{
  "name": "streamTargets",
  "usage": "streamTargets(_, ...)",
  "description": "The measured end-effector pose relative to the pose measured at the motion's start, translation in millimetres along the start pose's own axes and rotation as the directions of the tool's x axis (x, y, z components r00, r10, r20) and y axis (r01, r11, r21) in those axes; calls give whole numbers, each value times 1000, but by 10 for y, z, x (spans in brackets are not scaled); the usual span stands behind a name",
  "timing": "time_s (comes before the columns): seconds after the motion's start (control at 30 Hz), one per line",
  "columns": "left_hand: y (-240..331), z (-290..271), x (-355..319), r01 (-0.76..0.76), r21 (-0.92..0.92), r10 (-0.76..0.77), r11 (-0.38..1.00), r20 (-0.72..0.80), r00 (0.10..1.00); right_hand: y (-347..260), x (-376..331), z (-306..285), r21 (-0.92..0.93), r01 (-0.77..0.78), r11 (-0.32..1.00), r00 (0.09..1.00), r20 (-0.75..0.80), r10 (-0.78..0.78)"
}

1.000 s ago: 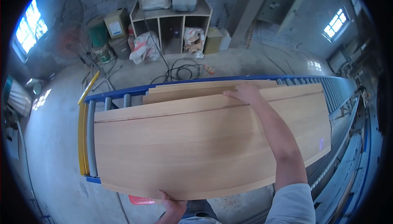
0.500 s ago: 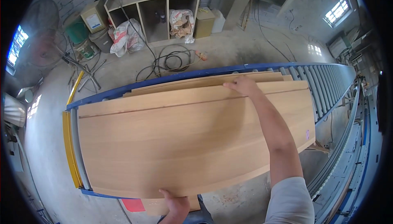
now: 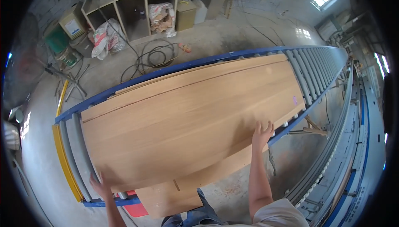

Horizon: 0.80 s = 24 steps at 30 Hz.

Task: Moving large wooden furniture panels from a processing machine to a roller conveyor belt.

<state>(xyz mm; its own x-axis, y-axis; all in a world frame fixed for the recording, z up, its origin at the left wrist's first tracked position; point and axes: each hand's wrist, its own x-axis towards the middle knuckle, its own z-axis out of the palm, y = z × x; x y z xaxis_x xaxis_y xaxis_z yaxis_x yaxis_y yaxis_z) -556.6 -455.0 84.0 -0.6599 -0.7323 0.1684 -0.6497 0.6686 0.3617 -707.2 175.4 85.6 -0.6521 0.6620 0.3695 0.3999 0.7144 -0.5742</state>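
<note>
A wide wood-grain panel [image 3: 187, 123] with a dark groove along its far side lies flat on a roller conveyor [image 3: 309, 79]. Part of another panel shows from under its far edge. At the panel's near left corner is my left hand [image 3: 101, 186], fingers spread against the edge. My right hand [image 3: 262, 135] rests on the near edge toward the right, fingers stretched over the top face. Neither hand is wrapped round anything. Below the near edge, a lower board [image 3: 170, 200] sticks out beside a red piece [image 3: 136, 208].
Blue rails and a yellow end bar [image 3: 66, 162] frame the conveyor. Beyond it are coiled black cable [image 3: 156, 54], an open shelf unit [image 3: 131, 13], bags, buckets and a fan stand [image 3: 75, 83]. Long metal machinery [image 3: 349, 164] runs along the right.
The panel has moved away from me, covering more of the panels beneath. My right hand has come from its far edge to its near edge; my left hand has slid left to the corner.
</note>
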Motion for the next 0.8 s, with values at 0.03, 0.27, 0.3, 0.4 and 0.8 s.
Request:
streamTargets(0.03, -102, 147, 132, -15, -18, 15, 1000, 11, 1000, 322, -83, 20, -2, -138, 990, 990, 5, 138)
streamTargets(0.27, -289, 623, 269, 317, -323, -131, 892, 486, 864, 403, -308, 109, 205, -460, 864, 887, 66, 457)
streamTargets(0.3, -311, 635, 280, 261, -351, -91, 899, 434, 896, 371, -342, 169, 258, -490, 833, 869, 67, 490)
streamTargets(0.4, -524, 559, 417, 253, -388, -80, 886, 410, 908, 74, -412, 239, 285, -527, 801, 848, 110, 518)
streamTargets(0.8, 364, 48, -262, -274, 258, 191, 926, 307, 932, 26, -838, -492, 194, -611, 767, 791, 107, 603)
